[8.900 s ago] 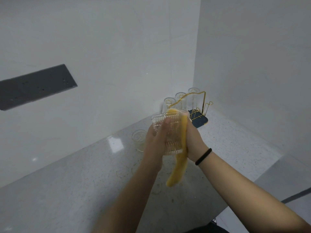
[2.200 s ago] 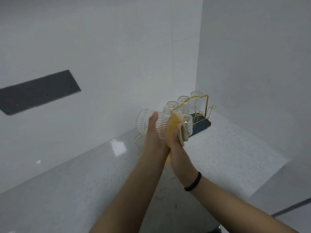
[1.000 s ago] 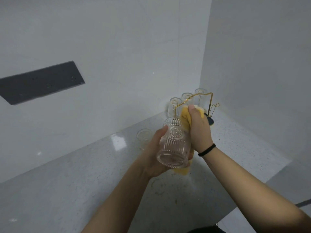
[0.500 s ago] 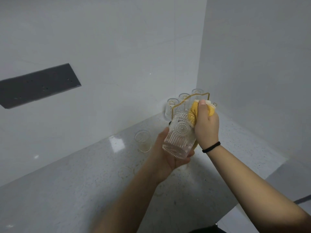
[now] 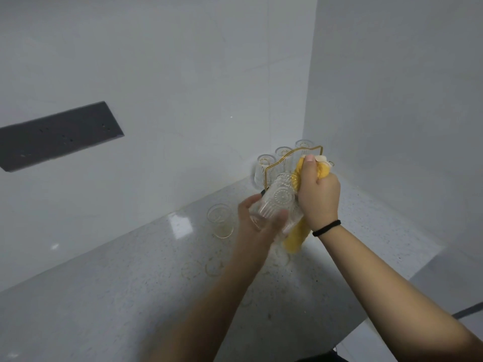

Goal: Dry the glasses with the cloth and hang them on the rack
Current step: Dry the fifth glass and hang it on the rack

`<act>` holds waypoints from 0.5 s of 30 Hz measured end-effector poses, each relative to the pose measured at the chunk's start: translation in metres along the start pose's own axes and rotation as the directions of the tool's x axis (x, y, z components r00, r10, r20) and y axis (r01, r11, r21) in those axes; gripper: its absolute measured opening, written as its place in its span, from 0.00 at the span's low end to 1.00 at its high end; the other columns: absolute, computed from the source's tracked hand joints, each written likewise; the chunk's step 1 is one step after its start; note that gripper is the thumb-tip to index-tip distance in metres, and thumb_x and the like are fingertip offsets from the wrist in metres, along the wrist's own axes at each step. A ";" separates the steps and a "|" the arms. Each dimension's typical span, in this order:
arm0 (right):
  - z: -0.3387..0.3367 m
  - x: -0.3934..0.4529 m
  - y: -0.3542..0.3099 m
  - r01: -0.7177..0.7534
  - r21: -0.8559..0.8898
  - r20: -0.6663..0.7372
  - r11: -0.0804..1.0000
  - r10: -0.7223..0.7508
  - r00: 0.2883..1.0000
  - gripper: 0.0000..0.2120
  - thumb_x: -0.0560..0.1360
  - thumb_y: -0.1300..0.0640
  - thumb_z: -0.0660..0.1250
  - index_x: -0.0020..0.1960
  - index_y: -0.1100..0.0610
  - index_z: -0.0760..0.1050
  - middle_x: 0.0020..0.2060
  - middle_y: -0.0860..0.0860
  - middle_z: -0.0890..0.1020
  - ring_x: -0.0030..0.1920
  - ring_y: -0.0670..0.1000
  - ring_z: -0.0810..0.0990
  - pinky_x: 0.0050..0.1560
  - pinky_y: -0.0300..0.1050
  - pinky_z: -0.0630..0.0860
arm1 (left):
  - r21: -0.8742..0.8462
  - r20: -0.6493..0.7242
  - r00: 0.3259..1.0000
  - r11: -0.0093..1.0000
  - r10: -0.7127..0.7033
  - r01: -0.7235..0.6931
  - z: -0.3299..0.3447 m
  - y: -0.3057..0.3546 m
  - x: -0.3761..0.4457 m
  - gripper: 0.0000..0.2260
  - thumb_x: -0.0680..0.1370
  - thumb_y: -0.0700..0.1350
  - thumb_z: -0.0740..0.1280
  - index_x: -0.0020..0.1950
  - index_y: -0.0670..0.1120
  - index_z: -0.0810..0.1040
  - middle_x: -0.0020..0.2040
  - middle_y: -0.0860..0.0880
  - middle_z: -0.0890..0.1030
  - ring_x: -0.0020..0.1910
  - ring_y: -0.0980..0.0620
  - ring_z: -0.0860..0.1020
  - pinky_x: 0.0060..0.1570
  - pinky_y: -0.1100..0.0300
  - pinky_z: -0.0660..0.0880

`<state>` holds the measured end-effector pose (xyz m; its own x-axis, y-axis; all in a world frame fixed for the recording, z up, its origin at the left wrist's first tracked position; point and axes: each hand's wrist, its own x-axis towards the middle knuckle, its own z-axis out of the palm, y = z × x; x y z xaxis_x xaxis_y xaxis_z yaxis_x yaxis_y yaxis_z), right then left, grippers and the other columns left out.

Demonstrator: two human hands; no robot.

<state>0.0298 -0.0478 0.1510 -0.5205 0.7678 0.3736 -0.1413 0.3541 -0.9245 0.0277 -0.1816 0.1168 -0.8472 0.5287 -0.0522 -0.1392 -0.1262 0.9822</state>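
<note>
Speckled grey counter (image 5: 130, 296) in a white corner — left hand (image 5: 257, 226) cradles the glass (image 5: 277, 205), right hand (image 5: 317, 197) clutches the yellow cloth (image 5: 295, 236); no writing legible.

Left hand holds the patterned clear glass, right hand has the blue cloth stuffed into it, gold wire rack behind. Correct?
Not quite: the cloth is yellow, not blue. The head view shows the left hand holding the patterned clear glass, the right hand pushing the yellow cloth into it, and the gold wire rack behind.
</note>
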 end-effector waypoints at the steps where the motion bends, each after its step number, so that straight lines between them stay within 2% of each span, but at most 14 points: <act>1: 0.001 0.003 -0.001 -0.006 -0.032 -0.001 0.999 0.006 1.000 0.26 0.79 0.49 0.56 0.23 0.51 0.58 0.13 0.45 0.62 0.16 0.44 0.62 0.18 0.32 0.54 | 0.151 -0.027 0.993 0.982 0.118 -0.112 0.001 -0.004 0.003 0.32 0.68 0.55 0.76 0.66 0.51 0.65 0.58 0.47 0.78 0.51 0.49 0.83 0.45 0.52 0.83; 2: 0.001 0.002 -0.002 -0.014 -0.047 0.005 0.999 0.014 1.000 0.26 0.79 0.48 0.56 0.23 0.51 0.58 0.13 0.45 0.62 0.16 0.44 0.62 0.18 0.32 0.54 | 0.188 -0.046 0.987 0.972 0.152 -0.141 0.001 -0.004 0.003 0.31 0.66 0.54 0.75 0.65 0.52 0.66 0.57 0.48 0.79 0.50 0.51 0.83 0.44 0.54 0.82; 3: 0.001 0.000 -0.003 -0.015 -0.038 0.007 0.999 0.015 1.000 0.26 0.78 0.47 0.56 0.22 0.51 0.58 0.13 0.45 0.62 0.16 0.44 0.62 0.18 0.32 0.54 | 0.113 -0.043 0.992 0.988 0.115 -0.110 -0.001 0.000 0.005 0.29 0.66 0.54 0.75 0.64 0.50 0.69 0.56 0.47 0.80 0.48 0.51 0.83 0.41 0.56 0.82; 4: 0.000 -0.003 -0.003 -0.004 0.005 0.004 1.000 0.004 1.000 0.25 0.78 0.47 0.56 0.23 0.50 0.58 0.13 0.44 0.63 0.17 0.43 0.62 0.19 0.32 0.55 | -0.069 0.007 1.000 0.998 0.014 -0.013 -0.002 0.007 0.005 0.27 0.66 0.54 0.75 0.61 0.48 0.74 0.56 0.46 0.81 0.46 0.50 0.84 0.39 0.57 0.82; 5: 0.000 -0.006 -0.003 0.013 0.072 0.004 0.997 -0.013 1.000 0.24 0.77 0.47 0.56 0.23 0.50 0.58 0.14 0.43 0.64 0.17 0.42 0.61 0.19 0.32 0.55 | -0.319 0.122 0.984 0.933 -0.133 0.166 -0.004 0.013 0.005 0.23 0.68 0.54 0.74 0.59 0.46 0.78 0.55 0.43 0.82 0.45 0.47 0.84 0.38 0.56 0.82; 6: -0.002 -0.009 -0.003 0.033 0.131 0.003 0.991 -0.034 0.999 0.23 0.76 0.48 0.56 0.23 0.49 0.59 0.15 0.43 0.64 0.18 0.42 0.62 0.20 0.32 0.56 | -0.520 0.286 0.929 0.776 -0.236 0.357 -0.006 0.015 0.005 0.22 0.70 0.55 0.72 0.58 0.43 0.80 0.55 0.41 0.82 0.44 0.45 0.83 0.38 0.56 0.83; 7: -0.003 -0.010 -0.002 0.052 0.160 0.005 0.986 -0.053 0.999 0.22 0.76 0.49 0.56 0.24 0.49 0.60 0.15 0.42 0.65 0.18 0.41 0.62 0.20 0.32 0.57 | -0.588 0.388 0.874 0.652 -0.291 0.478 -0.008 0.014 0.004 0.23 0.72 0.56 0.70 0.59 0.41 0.80 0.56 0.39 0.81 0.44 0.44 0.83 0.39 0.57 0.83; 8: -0.005 -0.010 -0.002 0.067 0.153 0.011 0.986 -0.069 0.998 0.22 0.76 0.50 0.56 0.24 0.49 0.61 0.15 0.42 0.66 0.18 0.41 0.63 0.20 0.31 0.57 | -0.579 0.419 0.854 0.634 -0.308 0.513 -0.007 0.012 0.002 0.25 0.73 0.58 0.68 0.61 0.41 0.79 0.56 0.38 0.81 0.44 0.44 0.83 0.39 0.56 0.83; 10: -0.004 -0.006 -0.002 0.063 0.079 0.007 0.995 -0.063 0.998 0.24 0.78 0.51 0.57 0.23 0.49 0.60 0.14 0.42 0.66 0.17 0.42 0.64 0.19 0.30 0.56 | -0.399 0.267 0.919 0.835 -0.290 0.379 -0.002 0.006 0.000 0.28 0.69 0.61 0.71 0.62 0.44 0.77 0.56 0.41 0.82 0.46 0.45 0.84 0.38 0.55 0.82; 11: -0.005 -0.002 -0.002 0.048 0.027 0.001 0.998 -0.048 0.999 0.25 0.78 0.51 0.57 0.23 0.50 0.59 0.14 0.43 0.66 0.16 0.43 0.64 0.18 0.30 0.55 | -0.248 0.146 0.968 0.939 -0.206 0.237 0.000 0.002 0.000 0.30 0.67 0.59 0.75 0.63 0.47 0.74 0.57 0.43 0.81 0.48 0.47 0.84 0.40 0.55 0.82; 12: -0.004 0.001 -0.003 0.030 -0.021 -0.001 0.999 -0.030 1.000 0.26 0.79 0.50 0.57 0.23 0.50 0.59 0.13 0.44 0.65 0.16 0.43 0.64 0.17 0.31 0.55 | -0.080 0.058 0.996 0.994 -0.074 0.079 0.001 -0.002 0.001 0.31 0.66 0.56 0.76 0.65 0.51 0.70 0.59 0.45 0.80 0.50 0.49 0.84 0.41 0.56 0.82; 13: -0.004 0.003 -0.003 0.018 -0.068 -0.005 0.998 -0.019 1.000 0.26 0.79 0.49 0.56 0.22 0.51 0.59 0.13 0.45 0.63 0.16 0.43 0.64 0.17 0.32 0.55 | 0.032 0.015 0.999 0.999 0.036 -0.036 0.001 -0.004 0.002 0.30 0.66 0.53 0.77 0.65 0.53 0.68 0.58 0.48 0.79 0.50 0.51 0.84 0.42 0.56 0.82; 14: -0.004 0.003 -0.004 0.015 -0.098 -0.003 0.995 -0.015 1.000 0.26 0.79 0.48 0.56 0.22 0.51 0.58 0.13 0.45 0.62 0.16 0.44 0.64 0.17 0.33 0.56 | 0.041 -0.006 0.998 0.997 0.064 -0.064 0.001 -0.005 0.004 0.27 0.67 0.51 0.76 0.63 0.55 0.69 0.57 0.49 0.79 0.49 0.52 0.84 0.40 0.57 0.81; 15: -0.003 0.001 -0.005 0.019 -0.097 0.003 0.995 -0.019 1.000 0.26 0.79 0.47 0.55 0.23 0.51 0.58 0.14 0.45 0.62 0.17 0.44 0.64 0.18 0.33 0.56 | -0.044 -0.005 1.000 0.999 -0.004 0.003 -0.002 0.000 0.005 0.23 0.68 0.50 0.76 0.60 0.55 0.73 0.56 0.48 0.80 0.48 0.51 0.84 0.37 0.57 0.81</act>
<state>0.0325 -0.0467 0.1559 -0.5205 0.7591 0.3910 -0.0691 0.4190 -0.9054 0.0224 -0.1801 0.1158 -0.8490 0.5254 -0.0566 -0.1646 -0.1612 0.9731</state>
